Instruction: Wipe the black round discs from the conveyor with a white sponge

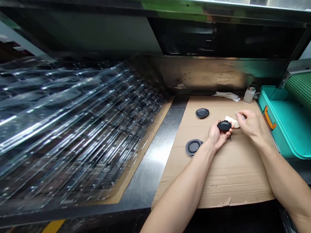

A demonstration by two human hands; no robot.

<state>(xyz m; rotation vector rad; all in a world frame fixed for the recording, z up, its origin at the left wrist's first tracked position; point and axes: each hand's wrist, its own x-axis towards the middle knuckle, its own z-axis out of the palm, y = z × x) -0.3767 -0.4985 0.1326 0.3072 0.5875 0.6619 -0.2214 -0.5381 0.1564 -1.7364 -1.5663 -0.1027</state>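
Note:
My left hand (219,136) holds a small black round part (224,125), its dished face turned up, above the cardboard sheet (230,181). To its right, my right hand (248,122) is closed in a pinch over a whitish pad or cloth (232,122); what its fingertips grip is too small to name. The pad lies partly behind the black part. Another black round part (202,113) rests on the cardboard further back, and a larger dark disc-shaped part (193,147) lies left of my left forearm, its right edge near the forearm.
Stacked clear plastic trays (80,129) fill the left side. A white glove (227,95) and a small bottle with a metal cap (249,94) sit at the back. On the right stands a teal bin (289,129) with an orange handle (269,117). A metal panel rises behind the cardboard.

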